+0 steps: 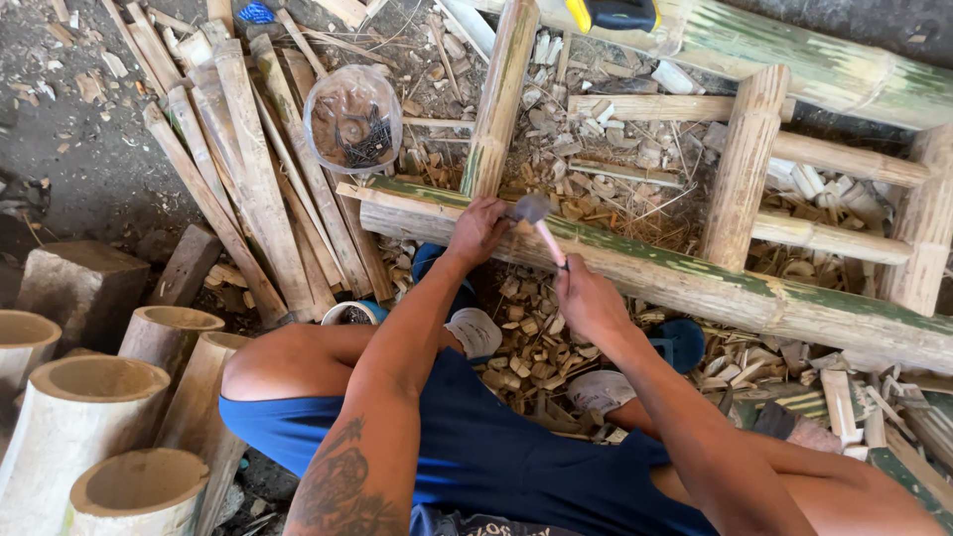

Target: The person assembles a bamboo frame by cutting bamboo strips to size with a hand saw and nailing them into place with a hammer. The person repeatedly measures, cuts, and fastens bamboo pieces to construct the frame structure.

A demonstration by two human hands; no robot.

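My right hand (pixel 588 298) grips the pale pink handle of a hammer (pixel 536 220), whose grey head is just above a long green-streaked bamboo pole (pixel 695 283). My left hand (pixel 478 228) rests on that pole right beside the hammer head, fingers pinched together; whatever small thing it holds is hidden. The pole is part of a bamboo frame with upright pieces (pixel 743 169) joined across it. I squat over the frame in blue shorts.
Split bamboo slats (pixel 248 169) lean at the left. A clear plastic bag of dark small parts (pixel 353 119) lies on them. Cut bamboo tubes (pixel 89 417) stand at lower left beside a stone block (pixel 79 288). Chips and offcuts (pixel 615 139) cover the ground.
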